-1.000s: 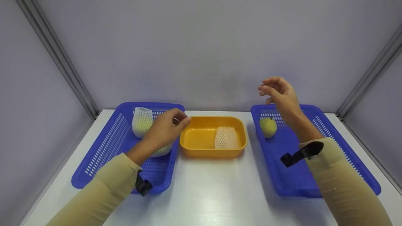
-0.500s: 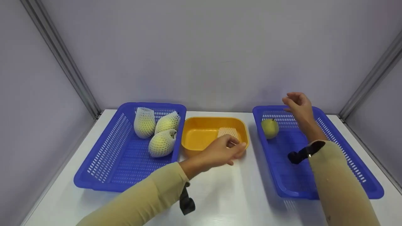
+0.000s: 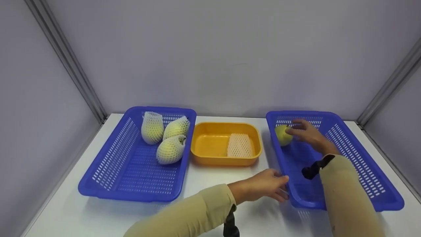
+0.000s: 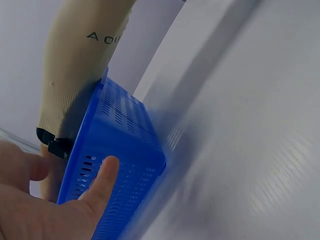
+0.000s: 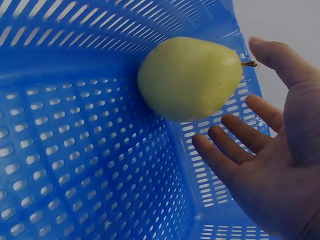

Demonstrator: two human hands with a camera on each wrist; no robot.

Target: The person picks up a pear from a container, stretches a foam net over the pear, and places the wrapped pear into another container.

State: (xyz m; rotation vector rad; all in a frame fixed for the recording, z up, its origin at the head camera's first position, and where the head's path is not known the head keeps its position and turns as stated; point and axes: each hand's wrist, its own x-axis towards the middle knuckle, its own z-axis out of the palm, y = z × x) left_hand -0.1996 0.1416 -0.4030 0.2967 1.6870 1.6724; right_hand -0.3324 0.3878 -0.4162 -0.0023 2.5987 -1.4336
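Observation:
A bare yellow-green pear (image 3: 283,136) lies at the far left corner of the right blue basket (image 3: 297,161). My right hand (image 3: 308,135) is inside that basket beside the pear, fingers spread. In the right wrist view, the pear (image 5: 187,82) has its stem toward my right hand (image 5: 272,165), and a gap shows between fingertips and fruit. My left hand (image 3: 265,185) is at the outside of the basket's near left wall, fingers loosely extended and holding nothing. Whether it touches the wall I cannot tell; in the left wrist view the basket wall (image 4: 120,132) is just behind the left hand (image 4: 55,212).
To the left, another blue basket (image 3: 138,179) holds three pears (image 3: 152,130) in white foam nets. Between the baskets stands a yellow plastic bin (image 3: 210,144) with a foam net sleeve (image 3: 239,145) in it. A grey wall (image 3: 210,59) rises behind the white table (image 3: 210,179).
My left hand has moved right and nearer, from above the left basket, past the yellow bin, to the right basket's side. My right hand has come down into the right basket beside the pear.

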